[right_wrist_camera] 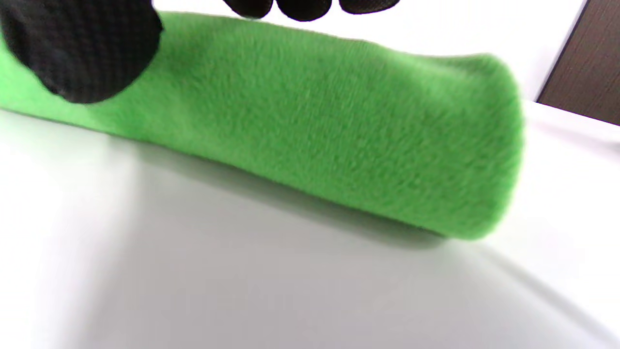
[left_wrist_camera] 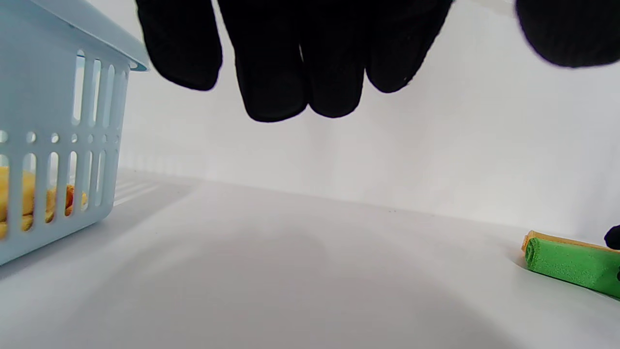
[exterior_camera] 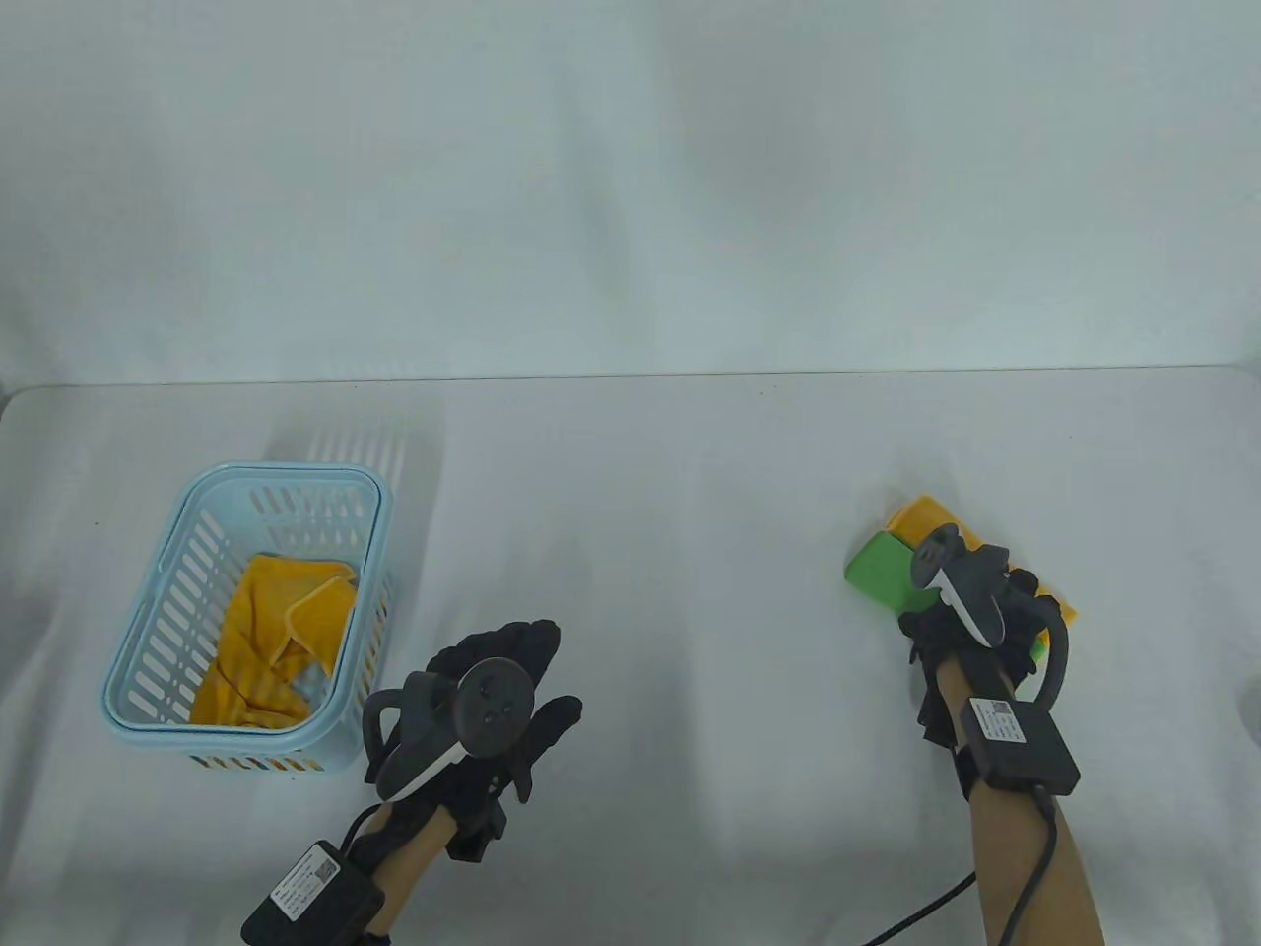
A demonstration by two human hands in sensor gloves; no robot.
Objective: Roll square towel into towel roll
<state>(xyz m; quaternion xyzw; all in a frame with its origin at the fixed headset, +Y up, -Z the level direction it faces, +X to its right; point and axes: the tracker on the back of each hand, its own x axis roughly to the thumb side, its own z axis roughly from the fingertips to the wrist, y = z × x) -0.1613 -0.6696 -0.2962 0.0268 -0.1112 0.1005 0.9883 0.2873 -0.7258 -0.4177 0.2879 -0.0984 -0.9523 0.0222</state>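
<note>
A green towel roll lies on the white table at the right, right beside an orange towel roll behind it. My right hand grips the green roll from above, with the thumb on its near side and the fingertips over its top. My left hand hovers open over the table at lower left, its fingers straight and holding nothing. From the left wrist view, the green roll and the orange roll's end show at far right.
A light blue slotted basket stands at the left, just beside my left hand, with a crumpled yellow towel inside. The basket's wall fills the left wrist view's left side. A white backdrop rises behind the table.
</note>
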